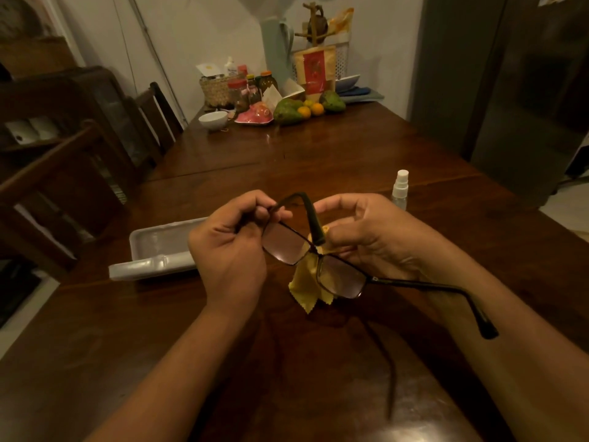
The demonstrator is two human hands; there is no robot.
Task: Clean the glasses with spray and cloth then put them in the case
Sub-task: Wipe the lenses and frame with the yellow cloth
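Dark-framed glasses (314,266) hang in the air above the wooden table (318,148), between both hands. My left hand (232,247) pinches the frame's left corner, where one temple arm bends upward. My right hand (369,237) holds a yellow cloth (307,291) against the lenses from behind; the cloth hangs down below the frame. The other temple arm sticks out to the right over my right forearm. A small clear spray bottle (400,189) with a white cap stands just beyond my right hand. A grey open case (159,250) lies left of my left hand.
Fruit (291,111), jars, a white bowl (213,120), a woven basket and a pink item crowd the table's far end. Wooden chairs (63,173) stand along the left side. A dark tall cabinet (526,90) rises at the right.
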